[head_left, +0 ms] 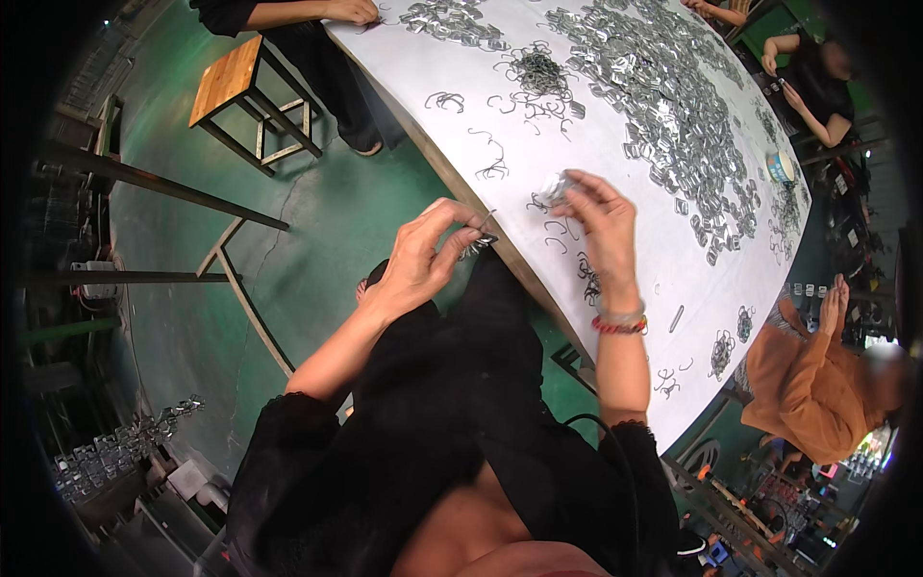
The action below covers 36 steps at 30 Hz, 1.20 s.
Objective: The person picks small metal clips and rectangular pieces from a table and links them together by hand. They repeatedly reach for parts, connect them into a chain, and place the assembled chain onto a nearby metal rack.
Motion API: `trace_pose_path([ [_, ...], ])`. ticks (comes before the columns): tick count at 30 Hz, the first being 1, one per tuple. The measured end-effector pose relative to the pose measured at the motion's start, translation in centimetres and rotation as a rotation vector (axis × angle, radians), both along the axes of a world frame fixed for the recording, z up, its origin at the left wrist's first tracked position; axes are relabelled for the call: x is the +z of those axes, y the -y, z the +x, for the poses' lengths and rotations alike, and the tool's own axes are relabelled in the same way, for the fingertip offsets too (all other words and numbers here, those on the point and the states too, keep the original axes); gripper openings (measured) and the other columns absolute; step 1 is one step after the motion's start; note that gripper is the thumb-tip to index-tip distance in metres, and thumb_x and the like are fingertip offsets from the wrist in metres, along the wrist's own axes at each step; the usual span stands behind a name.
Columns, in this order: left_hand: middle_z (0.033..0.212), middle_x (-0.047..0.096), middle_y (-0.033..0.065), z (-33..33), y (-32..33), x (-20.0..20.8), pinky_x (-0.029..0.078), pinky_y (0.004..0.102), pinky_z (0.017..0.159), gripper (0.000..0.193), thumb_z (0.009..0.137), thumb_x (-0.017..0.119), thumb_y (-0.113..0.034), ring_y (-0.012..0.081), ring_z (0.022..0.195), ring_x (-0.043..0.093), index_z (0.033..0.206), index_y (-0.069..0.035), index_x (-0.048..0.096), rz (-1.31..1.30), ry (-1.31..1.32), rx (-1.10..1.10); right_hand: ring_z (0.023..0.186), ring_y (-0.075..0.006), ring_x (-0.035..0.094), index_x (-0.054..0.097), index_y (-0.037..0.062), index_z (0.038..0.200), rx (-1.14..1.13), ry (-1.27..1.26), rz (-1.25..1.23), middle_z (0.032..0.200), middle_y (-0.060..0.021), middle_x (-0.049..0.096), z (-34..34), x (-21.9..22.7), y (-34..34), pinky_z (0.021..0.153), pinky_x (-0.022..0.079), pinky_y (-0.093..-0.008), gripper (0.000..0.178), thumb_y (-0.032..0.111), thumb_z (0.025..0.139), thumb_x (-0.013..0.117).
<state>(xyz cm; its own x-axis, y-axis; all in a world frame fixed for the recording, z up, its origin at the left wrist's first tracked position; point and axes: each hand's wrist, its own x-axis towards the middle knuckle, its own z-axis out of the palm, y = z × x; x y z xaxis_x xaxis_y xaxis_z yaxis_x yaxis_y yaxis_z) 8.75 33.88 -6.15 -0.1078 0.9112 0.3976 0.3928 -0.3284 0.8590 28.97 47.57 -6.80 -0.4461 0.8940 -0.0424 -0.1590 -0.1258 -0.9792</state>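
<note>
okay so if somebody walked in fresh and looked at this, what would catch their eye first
Probably the great heap of small shiny metal clips spread over the far half of the white table. Next, the two hands at its near edge: the left hand pinches a small metal piece, and the right hand lifts another metal clip just above the tabletop. Thin bent wire hooks lie scattered between.

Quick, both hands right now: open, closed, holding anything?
Left hand: closed, pinching small metal clips at the table edge.
Right hand: fingers closed on a small shiny metal piece above the table.
</note>
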Motion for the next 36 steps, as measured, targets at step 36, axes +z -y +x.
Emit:
trace_pose_path([
  [36, 0.086, 0.062, 0.0141, -3.0, -29.8, -8.3, 0.051, 0.0408, 0.077, 0.017, 0.086, 0.057, -0.013, 0.0325, 0.092, 0.06, 0.096, 0.0, 0.06, 0.072, -1.002, 0.139, 0.069, -0.0125, 0.065, 0.064, -0.0053, 0.093, 0.052, -0.178, 0.009, 0.084, -0.0103, 0.066, -2.6, 0.3, 6.6, 0.061, 0.054, -0.0214, 0.013, -0.01, 0.081, 0.063],
])
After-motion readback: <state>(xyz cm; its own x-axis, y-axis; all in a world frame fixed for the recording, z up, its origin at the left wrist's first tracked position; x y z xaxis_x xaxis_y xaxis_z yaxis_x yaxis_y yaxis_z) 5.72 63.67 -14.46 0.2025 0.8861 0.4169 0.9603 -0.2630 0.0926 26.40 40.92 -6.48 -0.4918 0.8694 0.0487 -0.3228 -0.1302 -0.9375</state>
